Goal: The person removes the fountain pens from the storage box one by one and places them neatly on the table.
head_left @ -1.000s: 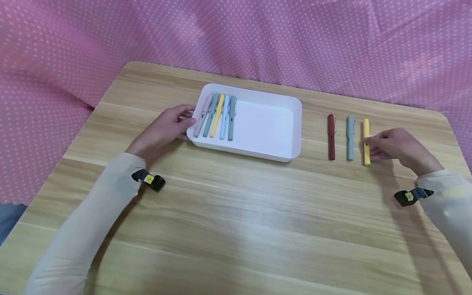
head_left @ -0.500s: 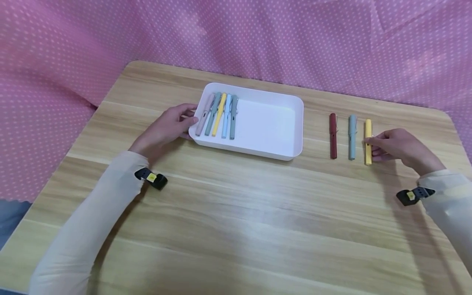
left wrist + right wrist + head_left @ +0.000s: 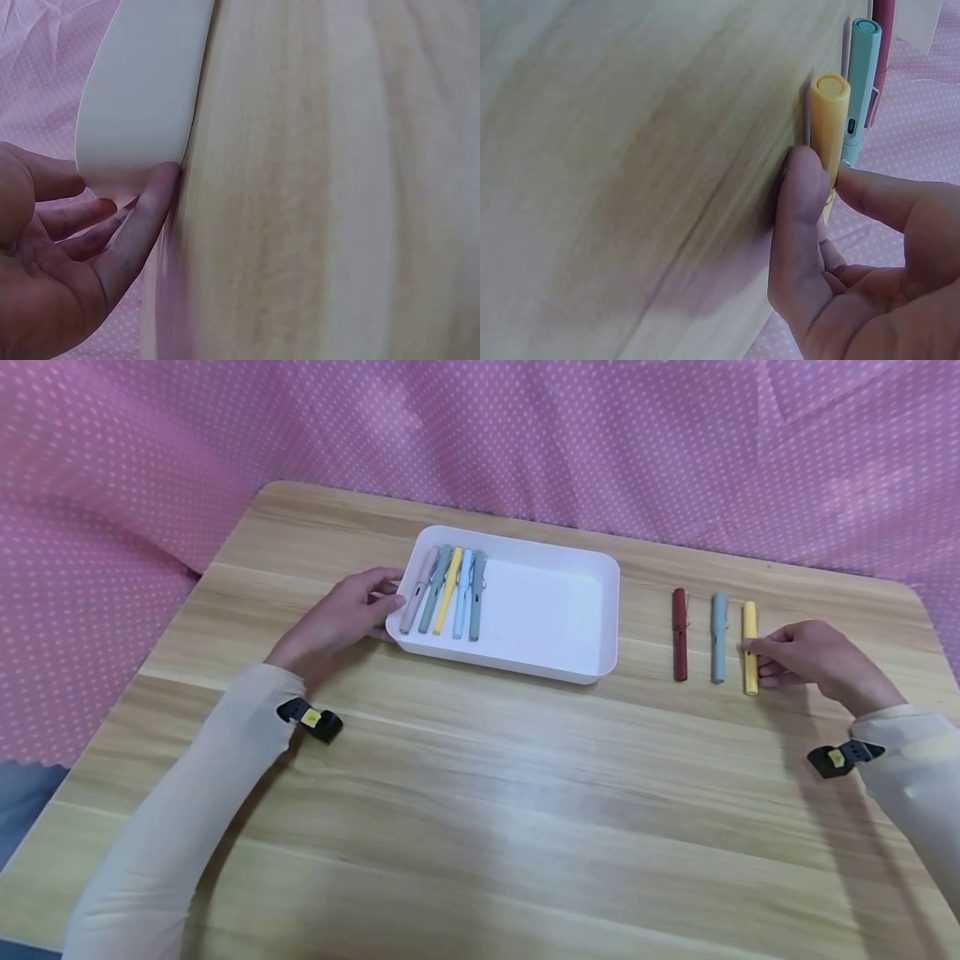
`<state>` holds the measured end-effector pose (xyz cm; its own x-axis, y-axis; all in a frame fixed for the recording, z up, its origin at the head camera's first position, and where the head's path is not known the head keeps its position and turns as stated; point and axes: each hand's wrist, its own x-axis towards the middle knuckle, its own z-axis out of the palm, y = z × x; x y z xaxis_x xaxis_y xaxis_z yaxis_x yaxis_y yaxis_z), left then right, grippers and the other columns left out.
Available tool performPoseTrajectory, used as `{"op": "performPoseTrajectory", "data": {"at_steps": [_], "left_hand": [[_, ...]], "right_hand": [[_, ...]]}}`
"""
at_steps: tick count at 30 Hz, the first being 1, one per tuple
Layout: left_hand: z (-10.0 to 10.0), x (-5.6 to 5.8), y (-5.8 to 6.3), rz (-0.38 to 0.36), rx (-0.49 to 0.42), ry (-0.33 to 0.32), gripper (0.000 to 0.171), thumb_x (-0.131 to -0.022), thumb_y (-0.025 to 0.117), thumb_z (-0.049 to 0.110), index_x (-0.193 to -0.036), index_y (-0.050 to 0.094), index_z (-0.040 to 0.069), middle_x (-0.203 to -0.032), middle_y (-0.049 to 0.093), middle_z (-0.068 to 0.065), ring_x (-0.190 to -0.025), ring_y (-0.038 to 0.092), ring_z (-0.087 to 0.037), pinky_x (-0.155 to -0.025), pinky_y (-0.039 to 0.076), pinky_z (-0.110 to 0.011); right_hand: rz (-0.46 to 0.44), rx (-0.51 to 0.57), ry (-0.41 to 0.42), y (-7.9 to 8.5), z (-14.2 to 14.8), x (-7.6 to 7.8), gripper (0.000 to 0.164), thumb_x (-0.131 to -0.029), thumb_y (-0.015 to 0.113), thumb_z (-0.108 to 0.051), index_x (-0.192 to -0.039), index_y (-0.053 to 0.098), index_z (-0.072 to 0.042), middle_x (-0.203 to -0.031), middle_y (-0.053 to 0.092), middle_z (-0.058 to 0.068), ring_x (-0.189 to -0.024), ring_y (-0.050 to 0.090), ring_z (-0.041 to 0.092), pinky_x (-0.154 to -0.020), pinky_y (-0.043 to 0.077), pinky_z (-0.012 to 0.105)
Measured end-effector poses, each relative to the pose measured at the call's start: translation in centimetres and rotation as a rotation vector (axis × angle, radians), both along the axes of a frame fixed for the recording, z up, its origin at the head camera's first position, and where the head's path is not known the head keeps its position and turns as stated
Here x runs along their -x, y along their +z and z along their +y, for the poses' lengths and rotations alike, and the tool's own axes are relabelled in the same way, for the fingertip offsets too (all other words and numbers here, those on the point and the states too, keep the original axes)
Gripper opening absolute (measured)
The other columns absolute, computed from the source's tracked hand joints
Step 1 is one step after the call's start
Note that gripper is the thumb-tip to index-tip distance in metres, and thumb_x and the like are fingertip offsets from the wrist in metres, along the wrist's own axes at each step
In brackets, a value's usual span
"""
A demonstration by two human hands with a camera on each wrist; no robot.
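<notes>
My right grip (image 3: 813, 656) pinches a slim yellow plastic pen (image 3: 751, 625), thumb on 1 side and finger on the other. That pen is well to the right of the white rectangular plastic tray (image 3: 543, 610) — the farthest out of 3 on that side; I cannot tell whether it touches the counter. Between it and the tray, apart from each other on the wood-grained counter (image 3: 487, 793), lie a slim pale teal pen (image 3: 718, 639) and, nearest the tray, a slim dark red pen (image 3: 679, 635).

My left grip (image 3: 337, 610) holds the tray by its left end — thumb at the rim, another finger reaching the bottom edge of the wall.

Inside the tray, toward that left end, 5 slim pens lie side by side: from the left, a pale mauve pen (image 3: 418, 593), a muted green pen (image 3: 435, 591), a golden yellow pen (image 3: 447, 592), a light blue pen (image 3: 462, 596) and a grey-green pen (image 3: 477, 597).

Behind the tray hangs a pink cloth (image 3: 562, 443) with white dots.
</notes>
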<state>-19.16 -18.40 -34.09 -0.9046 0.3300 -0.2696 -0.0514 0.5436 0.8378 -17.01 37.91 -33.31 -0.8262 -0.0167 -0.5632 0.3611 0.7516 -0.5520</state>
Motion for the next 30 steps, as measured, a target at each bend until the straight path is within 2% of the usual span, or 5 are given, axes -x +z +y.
{"op": "performPoseTrajectory", "data": {"at_steps": [9, 15, 19, 24, 30], "left_hand": [[0.0, 0.0, -0.2, -0.018, -0.007, 0.009, 0.052, -0.101, 0.043, 0.029, -0.149, 0.028, 0.016, -0.127, 0.045, -0.009, -0.109, 0.053, -0.023, -0.081, 0.057, -0.029], [0.0, 0.0, -0.3, 0.000, -0.018, 0.000, 0.051, -0.101, 0.044, 0.028, -0.149, 0.029, 0.014, -0.126, 0.046, -0.009, -0.107, 0.054, -0.023, -0.079, 0.057, -0.029], [0.0, 0.0, -0.3, -0.006, -0.027, 0.000, 0.052, -0.101, 0.045, 0.028, -0.149, 0.029, 0.015, -0.125, 0.046, -0.009, -0.107, 0.054, -0.023, -0.079, 0.057, -0.029], [-0.1, 0.1, -0.2, -0.010, -0.024, 0.001, 0.052, -0.101, 0.045, 0.027, -0.149, 0.029, 0.016, -0.125, 0.046, -0.009, -0.108, 0.053, -0.023, -0.079, 0.057, -0.029], [-0.2, 0.2, -0.2, -0.022, -0.021, 0.007, 0.052, -0.101, 0.045, 0.028, -0.149, 0.028, 0.016, -0.127, 0.046, -0.009, -0.109, 0.052, -0.023, -0.080, 0.057, -0.029]], "right_hand": [[-0.020, 0.006, -0.006, 0.0, 0.1, 0.0, 0.054, -0.096, 0.054, -0.037, -0.111, 0.051, 0.015, -0.079, 0.061, 0.002, -0.070, 0.065, 0.010, -0.069, 0.060, 0.029], [-0.025, 0.006, 0.022, 0.5, 0.3, -0.3, 0.062, -0.096, 0.052, -0.041, -0.115, 0.048, 0.018, -0.083, 0.063, 0.003, -0.073, 0.065, 0.011, -0.071, 0.059, 0.029], [0.022, -0.016, 0.034, 1.1, 0.4, -0.5, 0.066, -0.097, 0.050, -0.040, -0.121, 0.043, 0.022, -0.086, 0.064, 0.005, -0.075, 0.064, 0.012, -0.072, 0.059, 0.031], [0.106, -0.026, 0.040, 2.0, 0.1, -0.6, 0.070, -0.097, 0.049, -0.041, -0.126, 0.037, 0.022, -0.093, 0.064, 0.006, -0.076, 0.061, 0.005, -0.075, 0.059, 0.031], [0.165, 0.027, 0.038, 3.1, -0.8, 0.0, 0.069, -0.098, 0.047, -0.041, -0.130, 0.035, 0.019, -0.094, 0.062, -0.002, -0.078, 0.060, 0.000, -0.076, 0.058, 0.028]]}}
